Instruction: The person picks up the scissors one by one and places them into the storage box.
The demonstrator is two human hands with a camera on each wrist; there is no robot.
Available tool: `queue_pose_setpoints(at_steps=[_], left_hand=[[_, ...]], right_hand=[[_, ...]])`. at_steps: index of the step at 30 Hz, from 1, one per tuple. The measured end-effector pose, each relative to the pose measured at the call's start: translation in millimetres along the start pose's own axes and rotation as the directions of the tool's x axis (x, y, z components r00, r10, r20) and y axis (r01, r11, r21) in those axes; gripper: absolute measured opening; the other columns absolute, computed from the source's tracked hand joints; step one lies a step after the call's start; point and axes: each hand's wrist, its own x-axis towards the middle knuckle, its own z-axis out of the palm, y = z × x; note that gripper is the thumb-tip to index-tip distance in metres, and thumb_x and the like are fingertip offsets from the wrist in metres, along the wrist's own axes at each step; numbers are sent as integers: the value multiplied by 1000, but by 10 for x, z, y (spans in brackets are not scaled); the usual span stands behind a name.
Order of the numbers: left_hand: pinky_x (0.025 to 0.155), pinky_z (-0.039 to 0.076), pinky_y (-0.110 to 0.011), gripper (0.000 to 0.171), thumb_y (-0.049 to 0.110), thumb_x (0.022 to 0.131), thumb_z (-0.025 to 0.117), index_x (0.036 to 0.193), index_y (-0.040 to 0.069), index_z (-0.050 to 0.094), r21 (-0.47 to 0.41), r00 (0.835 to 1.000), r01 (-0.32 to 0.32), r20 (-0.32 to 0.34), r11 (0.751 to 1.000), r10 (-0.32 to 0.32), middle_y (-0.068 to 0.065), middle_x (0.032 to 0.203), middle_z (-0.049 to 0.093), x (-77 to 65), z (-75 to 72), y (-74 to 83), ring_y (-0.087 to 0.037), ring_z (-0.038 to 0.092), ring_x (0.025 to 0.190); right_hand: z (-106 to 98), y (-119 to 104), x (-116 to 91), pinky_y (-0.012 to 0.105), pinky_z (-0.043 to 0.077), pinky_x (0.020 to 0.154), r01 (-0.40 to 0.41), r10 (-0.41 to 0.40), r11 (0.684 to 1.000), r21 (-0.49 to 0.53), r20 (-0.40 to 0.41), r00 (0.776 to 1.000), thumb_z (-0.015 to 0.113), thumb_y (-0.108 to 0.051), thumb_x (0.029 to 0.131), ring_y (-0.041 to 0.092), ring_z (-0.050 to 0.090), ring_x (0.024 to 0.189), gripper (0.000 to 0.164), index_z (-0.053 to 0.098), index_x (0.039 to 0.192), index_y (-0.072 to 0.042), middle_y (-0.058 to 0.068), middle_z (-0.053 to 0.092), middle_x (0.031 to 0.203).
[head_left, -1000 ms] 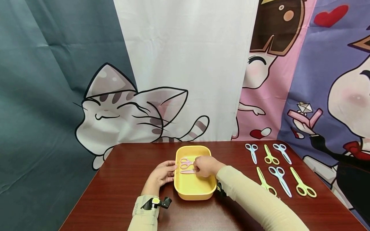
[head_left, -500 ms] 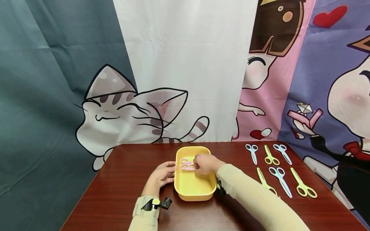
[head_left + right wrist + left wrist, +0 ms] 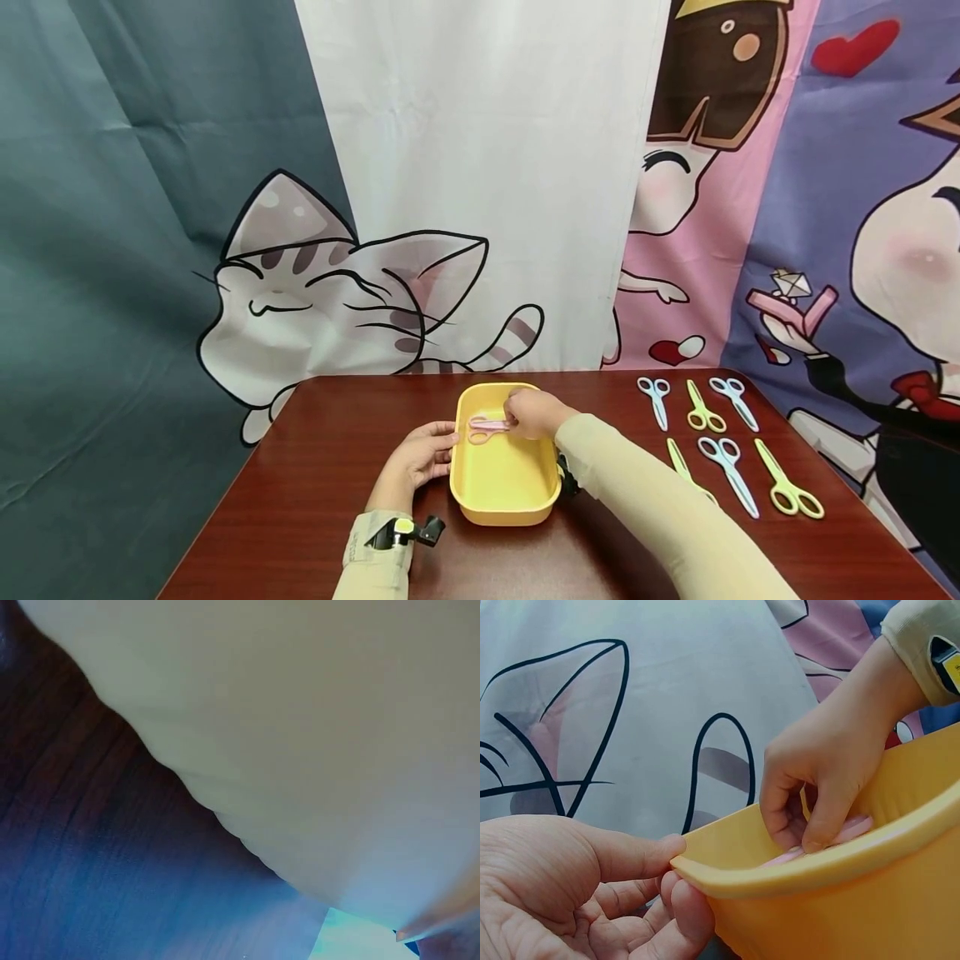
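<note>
Pink scissors (image 3: 477,437) lie in the yellow bin (image 3: 504,515), their finger loops toward the bin's left wall. A pink blade overlaps them, running left from my right hand (image 3: 534,414). That hand reaches inside the bin, and in the left wrist view its curled fingers and thumb pinch a pink piece (image 3: 855,827). The part beneath the hand is hidden. My left hand (image 3: 422,454) holds the bin's left rim, thumb on top and fingers below, as the left wrist view shows. A sleeve (image 3: 285,735) fills most of the right wrist view.
To the right on the dark red table (image 3: 315,500) lie several blue and green scissors in two rows, among them blue scissors (image 3: 728,475) and green scissors (image 3: 787,486). My right sleeve (image 3: 660,504) partly covers one green pair (image 3: 678,460). A printed curtain (image 3: 487,167) hangs behind.
My right hand has moved toward the bin's far side. The separate pink blade, earlier below the finger loops, has shifted up over the other pink scissors. My left hand stays on the rim.
</note>
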Motion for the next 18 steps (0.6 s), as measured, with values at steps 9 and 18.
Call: queue_pose_setpoints(at_steps=[9, 18], left_hand=[[58, 56, -25, 37, 6, 101, 60, 135, -3, 49, 2, 1000, 5, 1, 1000, -5, -6, 85, 63, -19, 16, 12, -11, 59, 68], [57, 55, -25, 37, 7, 101, 60, 135, -3, 49, -1, 1000, 6, -6, 1000, -6, -6, 85, 63, -20, 14, 32, -11, 59, 68]], right_hand=[[26, 14, 9, 25, 42, 65, 0, 0, 1000, -15, 10, 1000, 76, -20, 87, 10, 44, 69, 25, 55, 73, -20, -6, 47, 76], [49, 12, 19, 24, 43, 65, 11, -11, 999, -32, -11, 1000, 75, -21, 87, 9, 44, 70, 17, 60, 78, -19, -6, 46, 79]])
